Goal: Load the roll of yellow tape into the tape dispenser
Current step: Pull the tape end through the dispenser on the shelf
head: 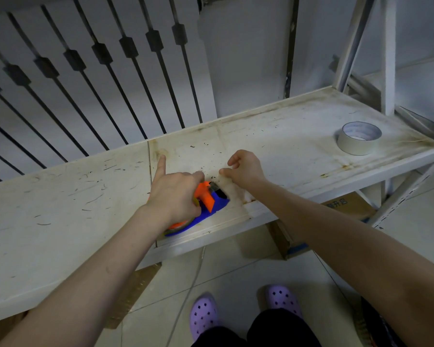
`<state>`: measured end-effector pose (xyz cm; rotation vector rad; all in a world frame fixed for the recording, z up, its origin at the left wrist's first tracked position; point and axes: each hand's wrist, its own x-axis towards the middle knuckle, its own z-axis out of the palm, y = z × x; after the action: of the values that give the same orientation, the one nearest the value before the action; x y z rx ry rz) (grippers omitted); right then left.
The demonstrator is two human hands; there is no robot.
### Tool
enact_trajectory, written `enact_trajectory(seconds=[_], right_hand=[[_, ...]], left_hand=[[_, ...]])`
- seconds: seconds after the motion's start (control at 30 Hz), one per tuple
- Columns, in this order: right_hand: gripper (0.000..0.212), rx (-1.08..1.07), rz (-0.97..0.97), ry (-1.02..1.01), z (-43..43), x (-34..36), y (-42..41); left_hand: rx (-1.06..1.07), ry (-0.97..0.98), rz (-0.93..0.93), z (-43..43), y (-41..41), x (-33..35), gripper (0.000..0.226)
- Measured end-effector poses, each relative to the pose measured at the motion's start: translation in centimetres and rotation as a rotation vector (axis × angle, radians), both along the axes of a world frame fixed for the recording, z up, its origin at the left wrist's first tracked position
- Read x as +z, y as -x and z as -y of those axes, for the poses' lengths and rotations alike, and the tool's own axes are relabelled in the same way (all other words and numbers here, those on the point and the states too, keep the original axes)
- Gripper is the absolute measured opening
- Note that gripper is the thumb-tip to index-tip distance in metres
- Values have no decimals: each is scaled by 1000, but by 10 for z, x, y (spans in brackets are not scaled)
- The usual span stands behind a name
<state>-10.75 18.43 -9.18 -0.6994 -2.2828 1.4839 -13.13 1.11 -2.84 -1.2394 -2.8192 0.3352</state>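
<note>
- The left hand (177, 194) pressed down on the orange-and-blue tape dispenser (211, 206) at the shelf's (60, 209) near edge.
- The right hand (244, 167) pinched a tape end just beside it.
- A pale tape roll (358, 138) lay far right.

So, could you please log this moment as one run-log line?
left hand: pressing down on orange-and-blue plastic tape dispenser | right hand: pinching at dispenser's front end | white tape roll: untouched on shelf
</note>
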Motion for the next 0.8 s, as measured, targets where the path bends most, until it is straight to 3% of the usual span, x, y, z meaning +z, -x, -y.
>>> enact_trajectory(seconds=[0.23, 0.8], right_hand=[[24, 28, 45, 0, 1, -8, 0], [22, -73, -67, 22, 11, -26, -10]], left_hand=[[-24, -44, 44, 6, 1, -4, 59], [-165, 123, 30, 2, -7, 7, 33]])
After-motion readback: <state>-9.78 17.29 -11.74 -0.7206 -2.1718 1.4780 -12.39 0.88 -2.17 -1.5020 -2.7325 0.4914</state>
